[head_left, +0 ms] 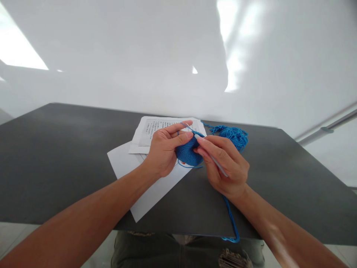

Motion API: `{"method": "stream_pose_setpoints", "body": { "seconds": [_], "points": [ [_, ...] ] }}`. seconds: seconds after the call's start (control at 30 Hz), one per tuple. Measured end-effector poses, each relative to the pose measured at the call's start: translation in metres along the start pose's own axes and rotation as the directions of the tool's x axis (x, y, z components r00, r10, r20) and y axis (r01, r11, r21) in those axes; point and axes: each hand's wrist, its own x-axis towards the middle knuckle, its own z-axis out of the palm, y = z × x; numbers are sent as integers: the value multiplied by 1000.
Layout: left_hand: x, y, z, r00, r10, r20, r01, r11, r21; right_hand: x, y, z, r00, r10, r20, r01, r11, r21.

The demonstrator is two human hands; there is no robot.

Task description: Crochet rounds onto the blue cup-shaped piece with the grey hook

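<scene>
A round blue crochet piece (187,153) is pinched at its left and upper edge by my left hand (166,149). Blue yarn runs over the raised index finger of that hand. My right hand (227,163) grips a slim pale crochet hook (220,167), its handle sticking out below the fingers. The hook's tip meets the yarn at the piece's top edge, where the fingers partly hide it. A loose yarn tail hangs under the piece. Another blue strand (231,216) drops from below my right wrist over the table's front edge.
The dark grey table (69,160) stands against a white wall (134,56). A tangled ball of blue yarn (234,137) lies behind my right hand. Printed sheets (143,132) and a white paper (139,201) lie under and beside my left hand. A metal rail (331,126) is at the right.
</scene>
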Motion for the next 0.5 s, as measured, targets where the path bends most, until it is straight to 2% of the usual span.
{"method": "stream_pose_setpoints", "body": {
  "seconds": [0.23, 0.37, 0.5],
  "points": [
    [0, 7, -4, 996, -12, 85, 10, 1000, 27, 4, 10, -9, 994, -93, 57, 88, 993, 82],
    [3, 9, -5, 998, 16, 61, -21, 996, 85, 6, 18, -19, 988, -70, 136, 56, 993, 103],
    [6, 10, -6, 998, 54, 15, -55, 982, 183, 8, 23, -25, 977, -90, 192, 79, 995, 68]
  ]
}}
